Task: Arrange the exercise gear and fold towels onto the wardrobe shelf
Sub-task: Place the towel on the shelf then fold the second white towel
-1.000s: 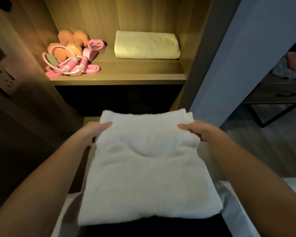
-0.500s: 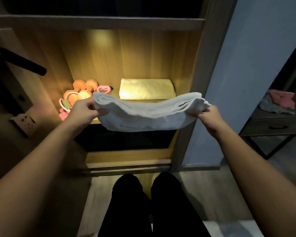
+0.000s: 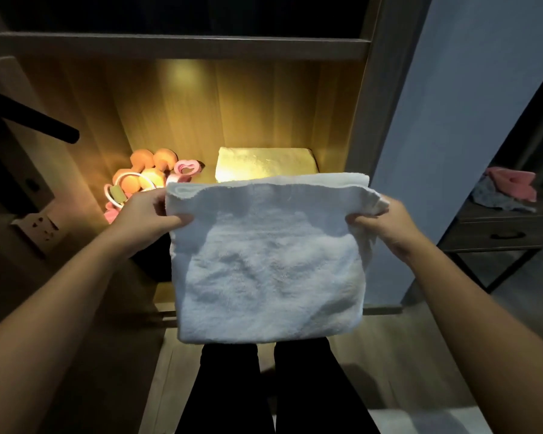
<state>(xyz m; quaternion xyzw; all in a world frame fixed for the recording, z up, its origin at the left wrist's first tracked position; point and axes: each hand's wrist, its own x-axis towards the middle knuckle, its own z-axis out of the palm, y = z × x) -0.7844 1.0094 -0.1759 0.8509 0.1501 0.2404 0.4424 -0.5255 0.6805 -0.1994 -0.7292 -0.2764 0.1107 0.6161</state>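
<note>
Two hands hold a white towel (image 3: 268, 261) up in front of a wardrobe (image 3: 362, 120). The left hand (image 3: 145, 214) grips the top left corner, with the thumb lying across the near side. The right hand (image 3: 386, 220) grips the top right corner, where the cloth is bunched in its curled fingers. The towel is folded and hangs down flat between the hands. It is in the air and touches nothing else. Its top edge is about level with the front of the lit shelf (image 3: 208, 176), and it hides part of that shelf.

At the back right of the shelf lies a folded yellow towel (image 3: 265, 164). To its left, orange dumbbells (image 3: 152, 161), a pink heart (image 3: 187, 167) and a rope (image 3: 123, 186) sit in a pile. The pile is just behind the left hand.

Below the white towel are the person's legs (image 3: 229, 386) in black. Far to the right stands a dark table (image 3: 499, 236) with a pink cloth (image 3: 511, 183) on top. On the left there is a socket (image 3: 40, 228), and a black bar (image 3: 35, 120) sticks out above it
</note>
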